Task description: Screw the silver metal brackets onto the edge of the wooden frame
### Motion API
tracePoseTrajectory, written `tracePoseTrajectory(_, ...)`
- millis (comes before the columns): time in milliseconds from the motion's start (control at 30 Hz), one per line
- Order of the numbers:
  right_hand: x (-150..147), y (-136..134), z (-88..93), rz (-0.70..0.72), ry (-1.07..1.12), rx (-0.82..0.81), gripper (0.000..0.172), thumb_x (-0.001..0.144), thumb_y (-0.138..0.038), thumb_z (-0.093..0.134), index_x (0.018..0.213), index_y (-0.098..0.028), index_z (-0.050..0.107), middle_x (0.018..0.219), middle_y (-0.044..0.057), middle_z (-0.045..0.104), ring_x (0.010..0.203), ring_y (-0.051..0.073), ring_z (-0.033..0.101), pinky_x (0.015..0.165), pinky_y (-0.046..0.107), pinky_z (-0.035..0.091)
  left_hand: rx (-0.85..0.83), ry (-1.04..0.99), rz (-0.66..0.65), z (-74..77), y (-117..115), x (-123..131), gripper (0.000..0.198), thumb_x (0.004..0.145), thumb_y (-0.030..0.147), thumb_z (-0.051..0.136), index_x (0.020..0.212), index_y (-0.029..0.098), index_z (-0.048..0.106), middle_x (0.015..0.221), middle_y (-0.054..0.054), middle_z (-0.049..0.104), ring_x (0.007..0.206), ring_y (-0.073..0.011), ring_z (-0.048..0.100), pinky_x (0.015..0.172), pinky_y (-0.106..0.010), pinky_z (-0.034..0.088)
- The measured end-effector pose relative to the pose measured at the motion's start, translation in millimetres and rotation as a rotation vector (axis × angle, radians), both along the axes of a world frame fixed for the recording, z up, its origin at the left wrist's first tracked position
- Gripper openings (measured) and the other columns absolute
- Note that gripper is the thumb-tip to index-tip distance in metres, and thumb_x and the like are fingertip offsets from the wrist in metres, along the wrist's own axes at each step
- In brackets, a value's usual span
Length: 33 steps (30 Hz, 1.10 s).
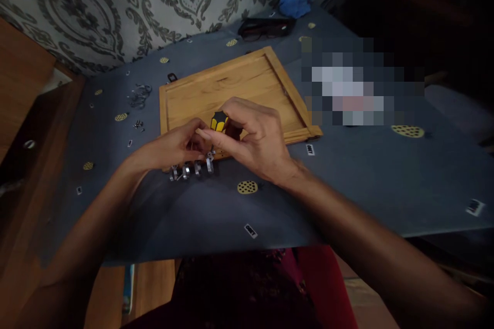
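Note:
My right hand (257, 139) is closed round the black and yellow handle of a screwdriver (219, 121), which it holds over the near edge of a wooden tray-like frame (227, 79). Close beside it, my left hand (175, 144) has its fingers bent together near the screwdriver's lower end; what they pinch, if anything, is hidden. Several metal hooks (198, 167) line the frame's near edge, just below my fingers. The screwdriver's tip does not show behind the hands.
More metal hooks (139, 95) lie in a heap to the left, with a small pile of screws (138, 124) nearer me. Dark glasses (266, 28) and a blue cloth (296, 5) lie at the back by the wall. A blurred-out patch covers something at the right of the blue tablecloth (347, 180).

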State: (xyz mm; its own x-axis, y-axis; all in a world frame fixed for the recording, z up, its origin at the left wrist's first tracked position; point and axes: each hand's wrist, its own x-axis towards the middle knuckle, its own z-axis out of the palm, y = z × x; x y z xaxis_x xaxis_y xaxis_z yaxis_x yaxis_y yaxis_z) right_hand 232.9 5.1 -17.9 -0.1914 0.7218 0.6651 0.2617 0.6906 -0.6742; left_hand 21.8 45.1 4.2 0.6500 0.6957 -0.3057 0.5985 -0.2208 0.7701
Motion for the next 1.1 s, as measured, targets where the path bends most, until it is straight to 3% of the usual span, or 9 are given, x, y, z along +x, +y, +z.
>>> tracePoseTrajectory(133, 1, 0, -0.1, 0.004, -0.002, 0.049, 0.045, 0.101, -0.045, 0.065, 0.072, -0.025, 0.037, 0.070, -0.004, 0.049, 0.065, 0.013, 0.051, 0.063, 0.030, 0.043, 0.019, 0.017, 0.004, -1.6, 0, -1, 0.033, 0.080, 0.031, 0.072, 0.110, 0.022, 0.060, 0.109, -0.005, 0.073, 0.103, -0.0224, 0.071, 0.087, -0.034, 0.058)
tracePoseTrajectory(467, -1, 3, -4.6, -0.016, 0.012, 0.140, 0.041, 0.102, -0.039, 0.066, 0.075, -0.024, 0.040, 0.072, -0.004, 0.050, 0.067, 0.012, 0.051, 0.064, 0.028, 0.043, 0.015, 0.029, 0.009, -12.1, -2, -1, 0.032, 0.081, 0.034, 0.070, 0.107, 0.021, 0.057, 0.104, -0.004, 0.069, 0.100, -0.0215, 0.068, 0.086, -0.034, 0.056)
tracePoseTrajectory(900, 0, 3, -5.4, -0.007, 0.006, 0.141, 0.039, 0.103, -0.042, 0.063, 0.075, -0.023, 0.045, 0.072, -0.004, 0.052, 0.065, 0.011, 0.050, 0.064, 0.028, 0.043, 0.071, 0.093, -0.004, -4.5, 0, 0, 0.039, 0.084, 0.030, 0.069, 0.120, 0.020, 0.058, 0.108, -0.006, 0.071, 0.109, -0.0254, 0.068, 0.089, -0.038, 0.057)
tracePoseTrajectory(1100, -1, 3, -5.3, -0.006, -0.004, 0.128, 0.038, 0.103, -0.042, 0.063, 0.076, -0.022, 0.047, 0.072, -0.004, 0.053, 0.066, 0.011, 0.050, 0.064, 0.027, 0.043, 0.109, 0.099, -0.016, -5.4, -2, 3, 0.028, 0.084, 0.030, 0.067, 0.110, 0.020, 0.063, 0.111, -0.007, 0.069, 0.108, -0.0256, 0.068, 0.087, -0.037, 0.058)
